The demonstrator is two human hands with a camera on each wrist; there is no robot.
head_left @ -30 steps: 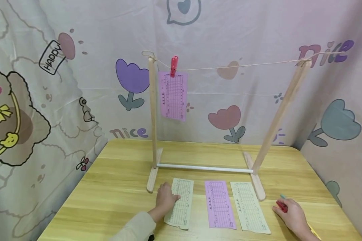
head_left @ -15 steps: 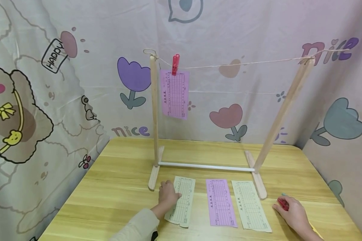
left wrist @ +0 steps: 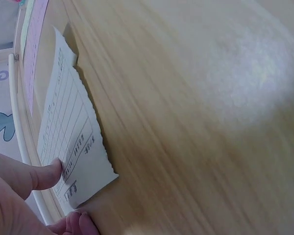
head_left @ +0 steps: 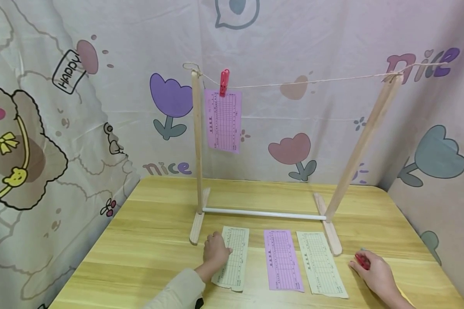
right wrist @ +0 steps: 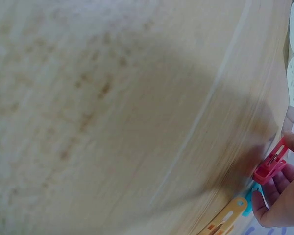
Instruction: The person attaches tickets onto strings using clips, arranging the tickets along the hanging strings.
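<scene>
My left hand (head_left: pixel 215 251) is at the left edge of a pale green printed paper slip (head_left: pixel 236 262) lying on the table. In the left wrist view its thumb (left wrist: pixel 48 175) lies on the slip's face, with curled fingers at the edge, pinching it. My right hand (head_left: pixel 379 274), at the table's right side, pinches a red clothespin (right wrist: pixel 270 168). Beside that hand lie a teal clothespin (right wrist: pixel 250 200), partly hidden, and a yellow clothespin (right wrist: pixel 225 218). A pink slip (head_left: pixel 282 259) and a second green slip (head_left: pixel 320 264) lie flat between the hands.
Behind the slips stands a wooden frame (head_left: pixel 198 146) with a string (head_left: pixel 313 82) across its top and a white rod (head_left: pixel 263 213) near its base. A red clothespin (head_left: pixel 224 83) holds a pink slip (head_left: pixel 224 122) on the string's left part. Printed cloth hangs behind.
The head view has shifted slightly. The right hand has turned a little around the red clothespin, covering more of the teal one; the left hand stays at the green slip.
</scene>
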